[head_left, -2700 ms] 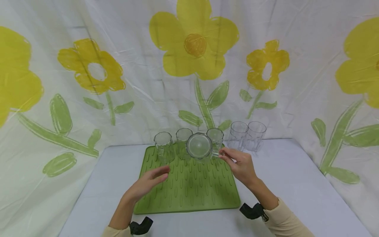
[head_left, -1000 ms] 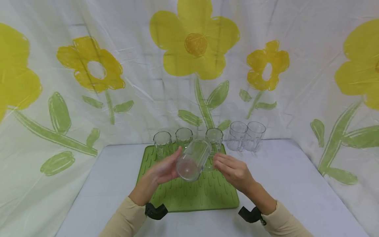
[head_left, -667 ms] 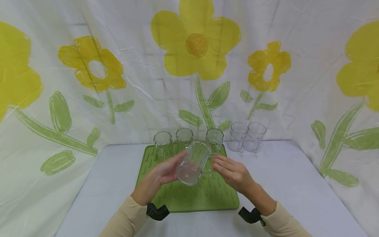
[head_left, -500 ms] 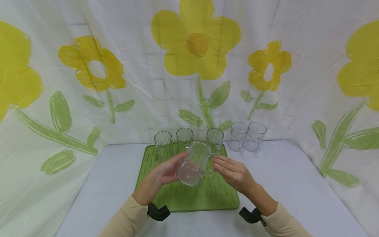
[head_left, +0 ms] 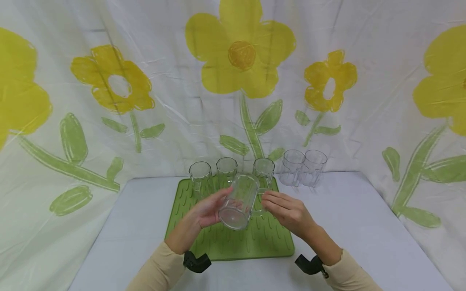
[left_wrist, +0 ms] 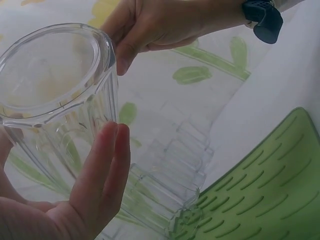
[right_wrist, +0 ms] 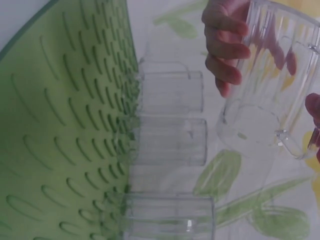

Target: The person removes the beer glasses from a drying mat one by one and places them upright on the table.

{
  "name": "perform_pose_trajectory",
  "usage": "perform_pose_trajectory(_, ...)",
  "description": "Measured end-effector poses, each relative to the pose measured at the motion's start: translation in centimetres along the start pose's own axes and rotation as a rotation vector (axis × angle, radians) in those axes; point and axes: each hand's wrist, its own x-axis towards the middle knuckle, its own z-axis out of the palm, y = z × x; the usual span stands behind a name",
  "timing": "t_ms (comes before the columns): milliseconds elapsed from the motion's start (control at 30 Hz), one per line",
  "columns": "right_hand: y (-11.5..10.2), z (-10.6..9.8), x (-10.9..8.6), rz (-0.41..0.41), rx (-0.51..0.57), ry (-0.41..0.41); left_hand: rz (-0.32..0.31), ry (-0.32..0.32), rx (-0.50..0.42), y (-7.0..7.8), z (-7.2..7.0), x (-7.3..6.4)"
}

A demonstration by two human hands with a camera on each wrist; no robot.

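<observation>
A clear glass mug [head_left: 238, 202] is held tilted above the green drying mat [head_left: 233, 246], its base towards the head camera. My left hand [head_left: 209, 210] holds the mug's body from the left, the fingers [right_wrist: 227, 50] wrapped against its side in the right wrist view. On the other side my right hand [head_left: 285, 208] grips the handle [head_left: 257, 211]. The left wrist view shows the mug's round end [left_wrist: 50, 70] close up, with the right hand [left_wrist: 155, 22] behind it.
Three more glass mugs, the left one [head_left: 201, 182], the middle one [head_left: 226, 173] and the right one [head_left: 264, 169], stand along the mat's back edge. Two others [head_left: 291, 169] stand on the white table [head_left: 338, 226] to the right. A flowered curtain [head_left: 174, 133] hangs close behind.
My left hand has come in from the left and taken hold of the mug's body. The mug has tilted and its base has come down nearer me. Over the last half second it barely moves.
</observation>
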Motion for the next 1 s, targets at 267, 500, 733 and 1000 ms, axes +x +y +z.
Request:
perform_pose_trajectory(267,-0.15,-0.34,0.33,0.055,0.040,-0.056,0.019,0.000,-0.017,-0.08,0.04,-0.10)
perform_pose_trajectory(500,0.11,-0.67,0.37,0.113,0.080,-0.160,0.069,0.042,-0.002,0.23,0.11,-0.43)
perform_pose_trajectory(733,0.35,-0.58,0.17,0.195,0.168,-0.174,0.144,0.102,0.055,0.12,0.25,-0.55)
perform_pose_trajectory(1000,0.51,-0.39,0.20,0.322,0.293,-0.130,0.177,0.202,0.197,-0.45,0.21,-0.58)
